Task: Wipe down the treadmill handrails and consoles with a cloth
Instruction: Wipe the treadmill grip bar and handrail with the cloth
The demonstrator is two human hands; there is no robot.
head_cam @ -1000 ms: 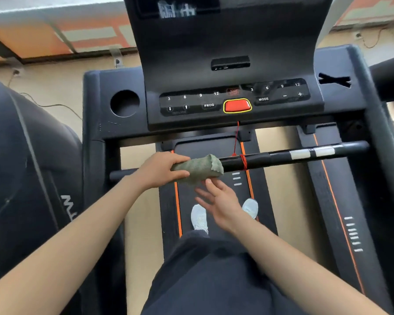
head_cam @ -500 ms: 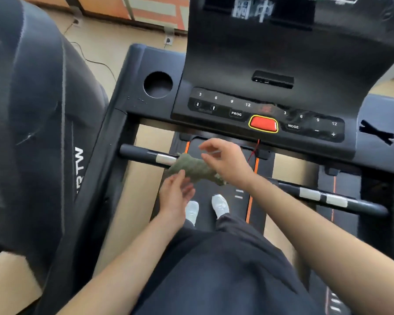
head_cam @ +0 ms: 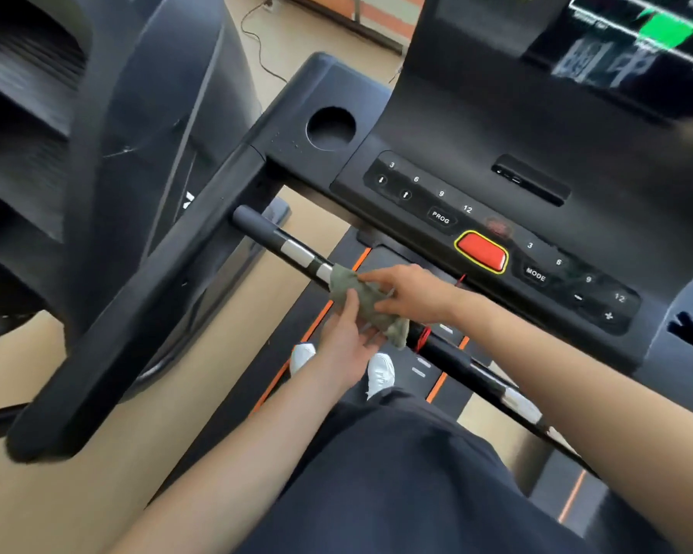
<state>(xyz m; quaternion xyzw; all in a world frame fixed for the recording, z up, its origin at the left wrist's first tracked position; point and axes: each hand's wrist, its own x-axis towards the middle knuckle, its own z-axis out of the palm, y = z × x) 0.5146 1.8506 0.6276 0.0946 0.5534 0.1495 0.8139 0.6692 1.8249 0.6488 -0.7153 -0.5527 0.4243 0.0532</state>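
Note:
A crumpled olive-green cloth is wrapped over the black cross handrail, just right of its silver bands. My right hand lies on top of the cloth, with the fingers curled over it and the bar. From below, my left hand holds the cloth's near side, thumb pressed on the fabric. The black console with its number keys and red stop button sits just beyond my hands. The display screen is at the top right, blurred.
A round cup holder is at the console's left. The thick left side rail slopes toward me. A neighbouring black machine fills the left. A red cord is tied round the bar right of the cloth. My white shoes stand on the belt.
My right hand has moved from below the bar onto the top of the cloth, and my left hand has dropped beneath it. The view has swung left and tilted.

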